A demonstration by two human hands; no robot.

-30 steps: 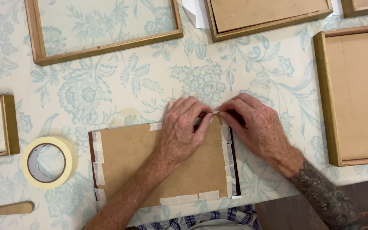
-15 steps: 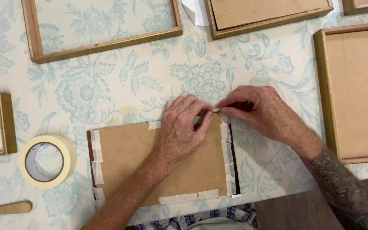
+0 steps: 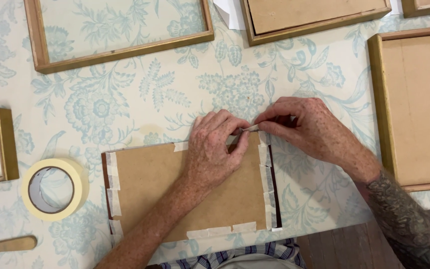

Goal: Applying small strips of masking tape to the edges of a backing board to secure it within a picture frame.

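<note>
A short strip of masking tape (image 3: 249, 129) is pinched at the top right corner of the backing board (image 3: 175, 194), between the fingertips of both hands. The left hand (image 3: 215, 152) lies flat on the board, palm down, w/ thumb and forefinger closed on the strip's left end. The right hand (image 3: 309, 129) comes in from the right, off the board, its thumb and forefinger closed on the strip's right end; the other fingers are curled under.

Key relation: the strip's long axis runs left-right, along the board's top edge, directly between the two sets of fingertips, so it sits just right of the left fingers and just left of the right ones. Both hands are touching it; neither is clearly nearer. Whether the strip is already stuck down or lifted a little off the edge can't be told, as the fingers hide most of it.

Below the right fingers, the board's right edge is already covered by a run of tape pieces; more pieces are seen along the left edge and bottom edge, well away from both hands. The tape roll (image 3: 53, 189) lies far left of the left hand, apart from the board. Wooden frames (image 3: 120, 50) lie beyond the fingers, untouched.
</note>
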